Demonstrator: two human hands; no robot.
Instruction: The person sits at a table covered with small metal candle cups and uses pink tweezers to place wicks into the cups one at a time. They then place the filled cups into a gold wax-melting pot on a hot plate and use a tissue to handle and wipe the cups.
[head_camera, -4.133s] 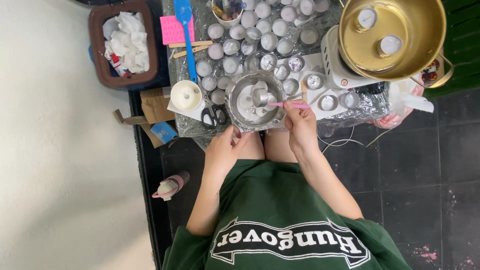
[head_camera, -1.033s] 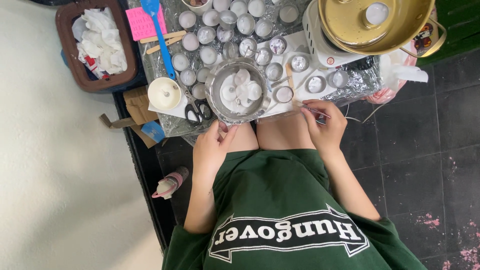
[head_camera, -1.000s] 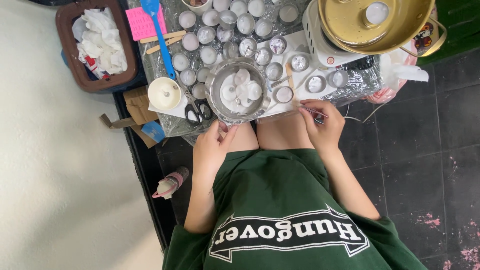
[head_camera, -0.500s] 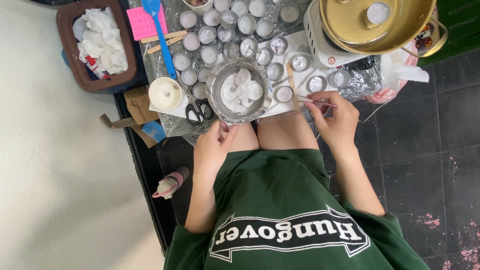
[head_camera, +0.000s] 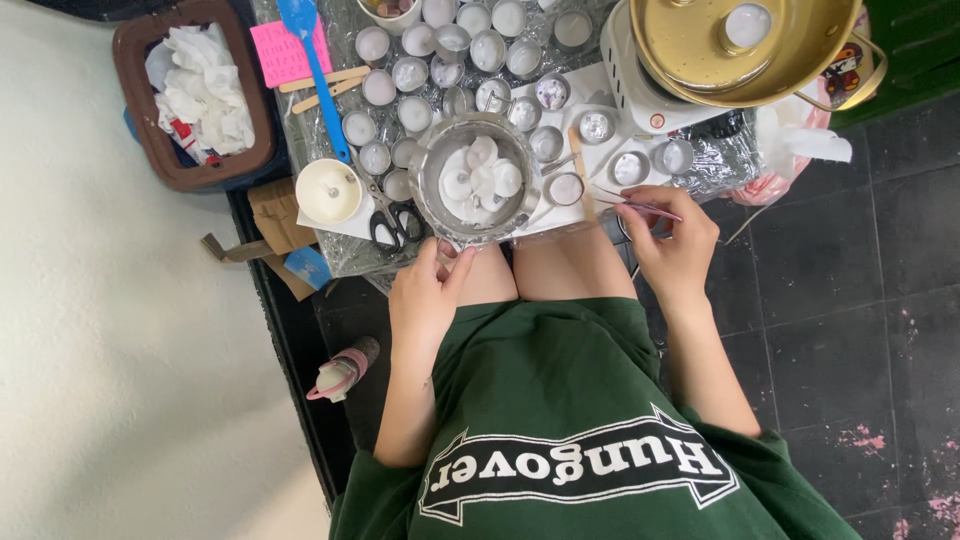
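My left hand (head_camera: 428, 295) grips the near rim of a metal bowl (head_camera: 474, 180) that holds several white wax discs. My right hand (head_camera: 672, 243) pinches a pair of thin pink tweezers (head_camera: 640, 206), with the tips pointing left toward a small round tin (head_camera: 566, 188) beside the bowl. Both hands rest at the near edge of a low foil-covered work surface (head_camera: 350, 255), above my knees.
Many small metal candle tins (head_camera: 412, 74) fill the surface. A gold pot (head_camera: 740, 45) sits on a white cooker at the right. Black scissors (head_camera: 388, 222), a white cup (head_camera: 328, 190), a blue spatula (head_camera: 312, 60) and a brown bin of tissues (head_camera: 195, 90) lie left.
My right hand has moved with the tweezers from over the bowl out to the right and lower, toward the table's near edge. My left hand stays on the bowl.
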